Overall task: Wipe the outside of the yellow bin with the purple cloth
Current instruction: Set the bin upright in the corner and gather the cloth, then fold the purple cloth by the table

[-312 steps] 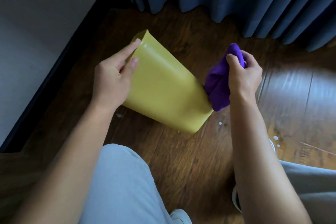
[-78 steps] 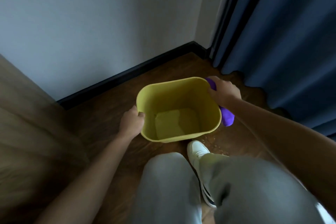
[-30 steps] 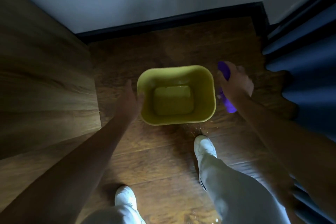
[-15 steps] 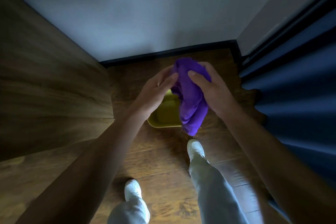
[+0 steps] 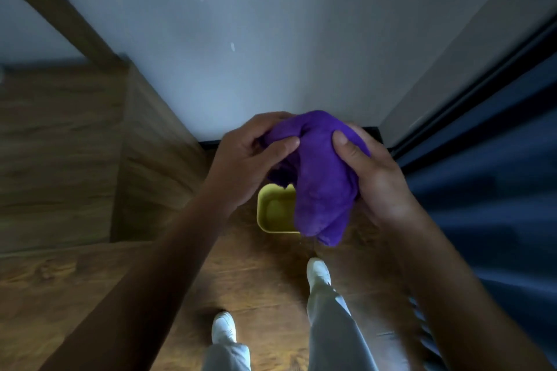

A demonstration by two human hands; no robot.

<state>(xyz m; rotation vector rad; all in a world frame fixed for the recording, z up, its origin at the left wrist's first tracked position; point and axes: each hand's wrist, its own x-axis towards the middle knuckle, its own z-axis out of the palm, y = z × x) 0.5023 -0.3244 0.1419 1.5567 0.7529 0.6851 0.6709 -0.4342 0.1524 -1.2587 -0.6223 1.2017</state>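
Observation:
The purple cloth (image 5: 319,181) is bunched up in the air in front of me, high above the floor. My left hand (image 5: 250,159) grips its left side and my right hand (image 5: 376,172) grips its right side, thumb on top. The yellow bin (image 5: 271,211) stands upright on the wooden floor far below, open side up. Only its left part shows; the hanging cloth hides the rest. Neither hand touches the bin.
A white wall (image 5: 241,39) with a dark skirting board (image 5: 211,143) lies ahead. A wooden cabinet (image 5: 60,144) stands at the left, a dark blue curtain (image 5: 497,190) at the right. My feet in white shoes (image 5: 318,271) are just behind the bin.
I have stood up from the bin, which now stands upright on the floor. My left hand left the bin's rim and joined my right hand on the cloth, both raised higher.

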